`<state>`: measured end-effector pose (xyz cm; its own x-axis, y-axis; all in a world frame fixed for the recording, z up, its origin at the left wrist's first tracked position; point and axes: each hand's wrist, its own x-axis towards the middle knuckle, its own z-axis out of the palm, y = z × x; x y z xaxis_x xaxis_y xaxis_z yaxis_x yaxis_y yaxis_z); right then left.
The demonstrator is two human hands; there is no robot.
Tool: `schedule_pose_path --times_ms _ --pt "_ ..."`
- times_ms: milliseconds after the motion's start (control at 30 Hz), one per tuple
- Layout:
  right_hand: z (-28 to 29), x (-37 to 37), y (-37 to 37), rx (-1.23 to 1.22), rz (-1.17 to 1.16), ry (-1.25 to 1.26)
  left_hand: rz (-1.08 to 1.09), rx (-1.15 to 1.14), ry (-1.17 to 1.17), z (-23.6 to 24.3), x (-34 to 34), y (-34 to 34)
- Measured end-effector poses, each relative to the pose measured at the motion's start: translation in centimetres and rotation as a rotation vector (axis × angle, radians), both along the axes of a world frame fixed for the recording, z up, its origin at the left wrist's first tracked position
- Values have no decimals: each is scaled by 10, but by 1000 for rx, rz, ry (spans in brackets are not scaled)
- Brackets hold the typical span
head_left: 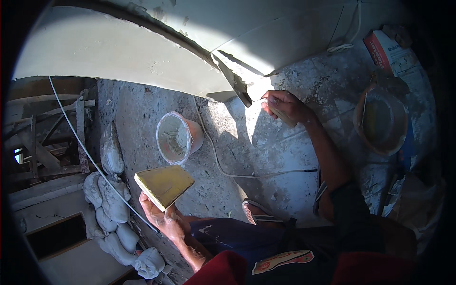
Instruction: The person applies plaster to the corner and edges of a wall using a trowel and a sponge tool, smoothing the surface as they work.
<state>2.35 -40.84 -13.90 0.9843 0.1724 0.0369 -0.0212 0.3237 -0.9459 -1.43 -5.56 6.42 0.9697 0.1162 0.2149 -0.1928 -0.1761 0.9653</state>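
Near a cable [253, 177], grey residue [173, 137] lines a bucket [195, 135]; left hand [166, 220] clasps a yellow board [166, 183], right hand [293, 107] a tool handle [285, 118]

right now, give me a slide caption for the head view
Left hand holds a yellow board; right hand grips a handled tool near a pale panel.

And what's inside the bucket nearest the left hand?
Pale grey, patchy material shows inside the bucket; whether it lines or fills it, I cannot tell. Anything beneath it is covered.
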Motion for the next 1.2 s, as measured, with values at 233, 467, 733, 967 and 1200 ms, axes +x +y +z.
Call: schedule_pose_path --times_ms 233,467,733,967,1200 --pt "-24 27 11 -100 -87 10 9 11 3 -2 1 1" --pt "-20 -4 -12 -82 -90 88 -13 15 -10 -10 9 2" --pt "-14 28 -6 -195 -71 -11 -16 50 -17 -12 10 8" --pt "-66 2 -6 -125 -79 231 -33 64 -21 -8 12 3" --pt "-27 -14 -12 -70 -47 283 -4 63 -10 -12 21 -8"
